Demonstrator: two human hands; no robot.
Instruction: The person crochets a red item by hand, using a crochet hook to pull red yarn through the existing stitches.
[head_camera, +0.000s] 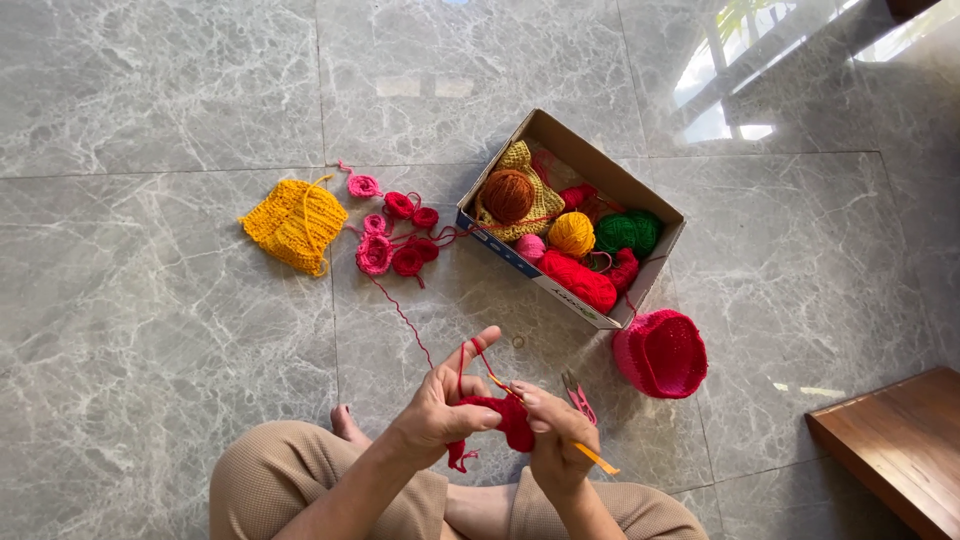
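A grey marble-tiled floor (150, 320) is filling the whole view, and a person is sitting cross-legged on it in tan trousers (290, 480) at the near edge. A brown wooden step (900, 440) is showing at the near right corner. Beyond the hands, an open cardboard shoebox (640, 200) is lying at an angle, holding a beige knitted piece (525, 170) with a rust-brown yarn ball (508, 194) on it, a yellow yarn ball (571, 234), a green yarn ball (628, 230) and a red skein (580, 280). Just right of the box's near corner, a pink crocheted basket (660, 353) is standing on the floor. To the far left, a yellow crocheted square (295, 225) is lying flat, and between it and the box a cluster of small red and pink crocheted flowers (395, 240) is spreading out.

The left hand (440, 405) is pinching a small red crochet piece (508, 420) between thumb and fingers, with the forefinger raised and a red yarn strand (405, 320) running over it and away toward the flowers. The right hand (550, 440) is closing around a crochet hook with an orange handle (598, 459), its tip working into the red piece, which is sitting between both hands above the lap. Small pink-handled scissors (578, 397) are lying on the floor just beyond the right hand.
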